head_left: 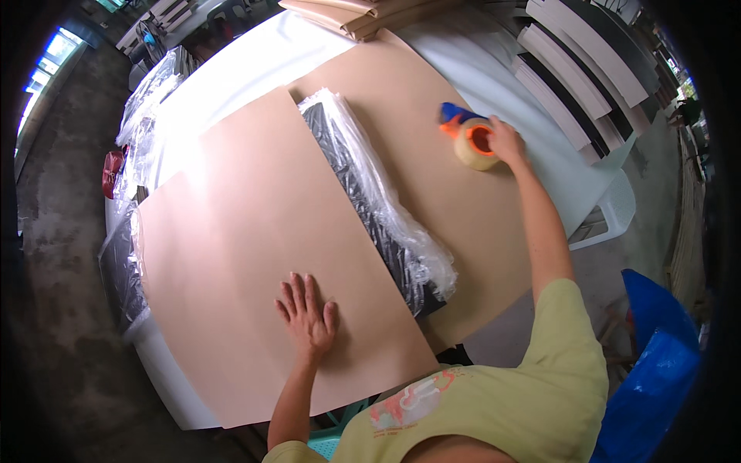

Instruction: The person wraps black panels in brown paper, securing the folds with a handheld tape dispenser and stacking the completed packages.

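Across the middle of the table (262, 58), a plastic-wrapped dark bundle (378, 202) lies on brown lower paper (440, 193), its left side beneath an upper brown sheet (231, 231). The left hand (310, 322) lies flat on that sheet, slightly spread, gripping nothing; the right hand (507, 143), curled, holds a tape dispenser (465, 145). Folded brown paper (363, 15) sits at the far edge, pale and black panels (579, 85) far right, crumpled clear plastic (147, 116) along the left. Lower paper shows between bundle and dispenser; the upper sheet's near edge runs beside the shirt (494, 401).
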`<state>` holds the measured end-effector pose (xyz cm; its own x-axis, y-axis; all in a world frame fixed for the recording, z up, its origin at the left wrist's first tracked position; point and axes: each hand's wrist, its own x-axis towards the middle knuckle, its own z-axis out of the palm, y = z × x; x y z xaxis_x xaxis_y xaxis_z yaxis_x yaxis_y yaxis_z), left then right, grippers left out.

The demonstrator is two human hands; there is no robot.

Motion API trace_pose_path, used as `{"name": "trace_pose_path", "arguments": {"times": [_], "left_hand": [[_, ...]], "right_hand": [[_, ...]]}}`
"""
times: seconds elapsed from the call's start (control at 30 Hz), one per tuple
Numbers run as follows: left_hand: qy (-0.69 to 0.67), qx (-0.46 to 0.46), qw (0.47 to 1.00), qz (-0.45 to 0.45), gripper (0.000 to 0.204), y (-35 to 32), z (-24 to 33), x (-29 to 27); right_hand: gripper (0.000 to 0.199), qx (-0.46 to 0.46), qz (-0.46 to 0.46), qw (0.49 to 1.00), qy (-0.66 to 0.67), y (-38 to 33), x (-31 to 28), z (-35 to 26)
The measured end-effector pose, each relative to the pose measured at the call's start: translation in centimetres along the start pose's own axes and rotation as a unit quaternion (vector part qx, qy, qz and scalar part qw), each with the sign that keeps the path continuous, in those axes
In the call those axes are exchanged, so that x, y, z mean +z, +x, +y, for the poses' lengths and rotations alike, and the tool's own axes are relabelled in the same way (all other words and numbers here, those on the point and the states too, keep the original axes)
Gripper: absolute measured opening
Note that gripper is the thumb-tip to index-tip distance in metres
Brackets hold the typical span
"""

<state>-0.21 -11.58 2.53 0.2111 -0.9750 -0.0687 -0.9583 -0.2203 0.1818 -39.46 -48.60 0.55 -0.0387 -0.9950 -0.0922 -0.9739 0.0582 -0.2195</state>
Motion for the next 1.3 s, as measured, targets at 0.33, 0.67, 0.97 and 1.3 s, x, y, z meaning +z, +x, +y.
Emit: {"name": "trace_pose_path", "arguments": {"times": [0.33, 0.67, 0.97, 1.3], "left_hand": [[0.015, -0.004, 1.0, -0.01, 0.063, 0.3, 0.8, 0.1], [0.004, -0.003, 1.0, -0.014, 0.062, -0.1, 0.6, -1.3], [-0.084, 0.1, 0.991, -0.04, 0.059, 1.3, -3.3, -2.8], [-0.06, 0.265, 0.962, -0.022, 0.048, 2.4, -9.8, -0.7]], "right_hand": [[0.05, -0.086, 0.135, 0.987, 0.003, -7.1, -0.8, 8.5], [0.038, 0.026, 0.055, 0.998, 0.033, -10.0, -1.5, 6.1], [0.019, -0.222, 0.194, 0.932, -0.211, -19.7, -7.7, -7.7], [0.018, -0.469, -0.196, 0.86, -0.047, -34.1, 1.9, -31.1]]}}
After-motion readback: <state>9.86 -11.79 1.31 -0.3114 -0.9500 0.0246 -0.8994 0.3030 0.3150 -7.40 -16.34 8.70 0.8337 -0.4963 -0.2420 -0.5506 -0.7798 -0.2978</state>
